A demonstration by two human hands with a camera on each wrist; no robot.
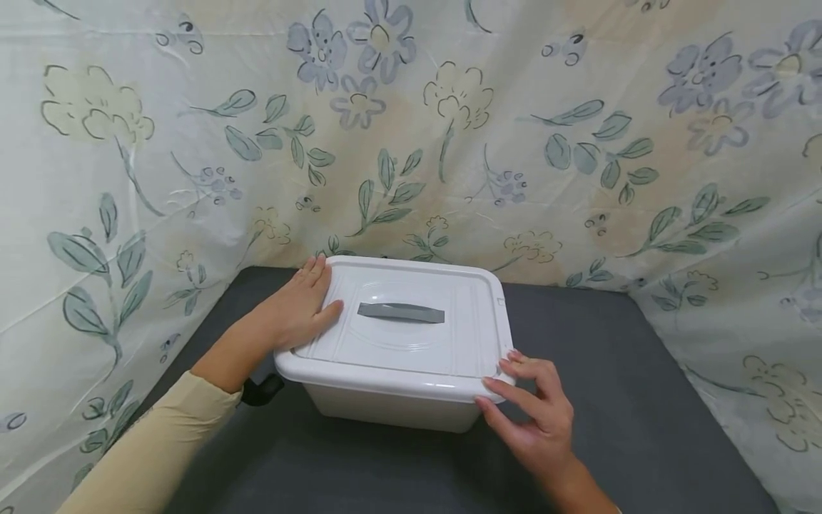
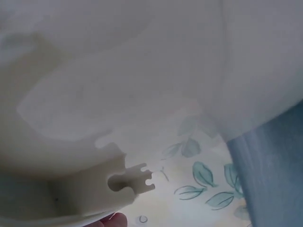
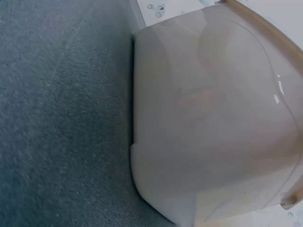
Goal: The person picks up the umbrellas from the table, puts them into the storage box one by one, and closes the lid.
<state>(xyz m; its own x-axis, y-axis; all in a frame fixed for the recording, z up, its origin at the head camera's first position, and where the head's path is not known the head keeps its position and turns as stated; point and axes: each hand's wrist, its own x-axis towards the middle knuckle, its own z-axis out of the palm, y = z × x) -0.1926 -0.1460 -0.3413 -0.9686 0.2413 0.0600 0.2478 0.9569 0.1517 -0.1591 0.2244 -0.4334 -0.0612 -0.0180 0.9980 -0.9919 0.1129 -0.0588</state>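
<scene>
A white plastic storage box (image 1: 392, 405) stands on a dark grey surface, its white lid (image 1: 462, 307) lying over the top. A grey handle (image 1: 401, 313) lies across the lid's middle. Flat on the lid's left edge rests my left hand (image 1: 298, 303), fingers straight and thumb spread inward. Its fingertips (image 2: 113, 221) show beside the box's notched rim in the left wrist view. My right hand (image 1: 536, 407) holds the lid's near right corner, fingertips on top and thumb at the rim's lower edge. The right wrist view shows the box's side wall (image 3: 203, 113) close up.
The dark grey surface (image 1: 616, 400) runs around the box on all sides. A flower-patterned cloth (image 1: 449, 128) hangs behind it and along both sides. A black strap or device (image 1: 262, 391) sits under my left wrist.
</scene>
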